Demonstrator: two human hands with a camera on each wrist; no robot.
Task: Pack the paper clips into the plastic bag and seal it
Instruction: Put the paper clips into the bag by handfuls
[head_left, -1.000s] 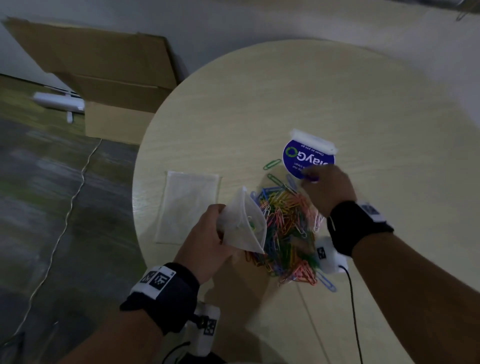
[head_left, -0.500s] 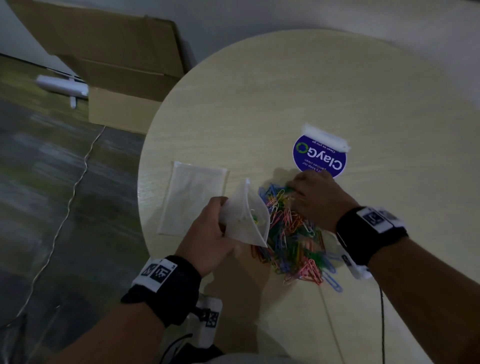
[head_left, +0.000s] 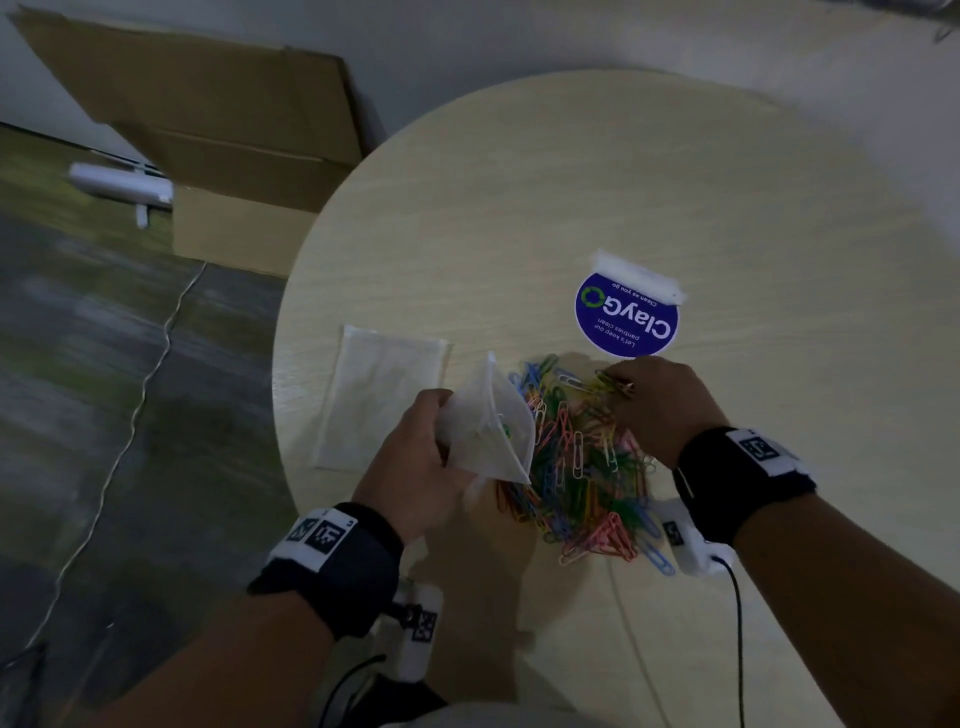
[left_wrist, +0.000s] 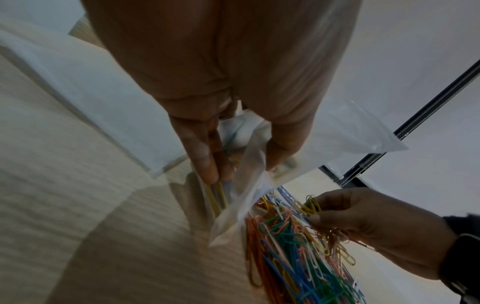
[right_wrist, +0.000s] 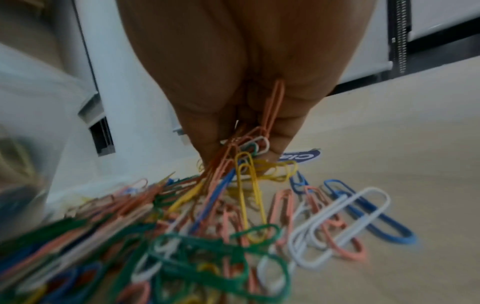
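Note:
A heap of coloured paper clips (head_left: 576, 467) lies near the front edge of the round table (head_left: 623, 182). My left hand (head_left: 415, 462) holds a small clear plastic bag (head_left: 488, 431) with its mouth turned toward the heap; a few clips show inside. In the left wrist view the fingers (left_wrist: 205, 160) pinch the plastic bag (left_wrist: 259, 164) at its rim. My right hand (head_left: 660, 405) sits at the far side of the heap and grips a bunch of clips (right_wrist: 249, 156), which hang from its fingertips (left_wrist: 315, 218).
A second flat clear bag (head_left: 379, 395) lies on the table left of my hand. A blue round sticker (head_left: 626, 317) sits behind the heap. Cardboard boxes (head_left: 208, 130) stand on the floor at the left, beyond the table edge.
My right hand has pulled back from beside the blue sticker onto the heap and closed on a bunch of clips. The left hand keeps the bag in about the same place.

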